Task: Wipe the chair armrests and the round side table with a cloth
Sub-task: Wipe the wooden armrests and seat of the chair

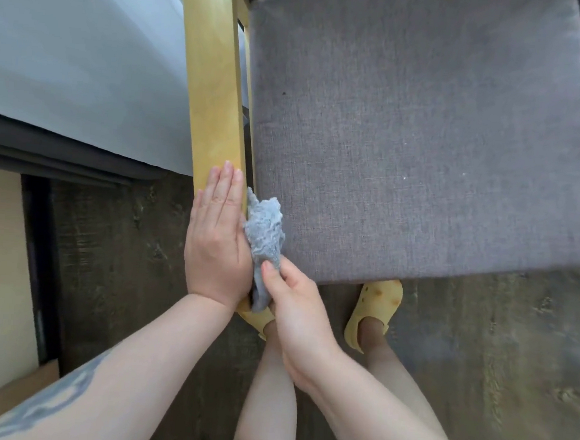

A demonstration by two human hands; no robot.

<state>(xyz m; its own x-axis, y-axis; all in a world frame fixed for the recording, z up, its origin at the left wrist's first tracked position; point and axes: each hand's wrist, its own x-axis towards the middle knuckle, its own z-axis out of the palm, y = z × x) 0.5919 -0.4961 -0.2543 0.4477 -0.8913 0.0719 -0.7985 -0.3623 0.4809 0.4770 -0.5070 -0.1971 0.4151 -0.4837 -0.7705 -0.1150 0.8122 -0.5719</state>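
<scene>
Right hand [296, 309] pinching grey cloth [263, 231] by its lower end; just beside, left hand [216, 249] flat, fingers together, on wooden armrest [212, 87].

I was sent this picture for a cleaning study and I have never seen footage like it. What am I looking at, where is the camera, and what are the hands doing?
There is no machine here. The single picture comes from a wide-angle camera worn on a person's head, looking down at their own bare arms, which is why the edges look bent.

Below is a chair with a grey seat cushion and a pale wooden armrest running away from the viewer. The left hand lies flat on the near end of that armrest. The right hand pinches a crumpled grey-blue cloth that is bunched between the armrest and the cushion, against the left hand.

At the bottom you see the person's legs and a yellow slipper on a dark floor. No round side table is in view.
</scene>
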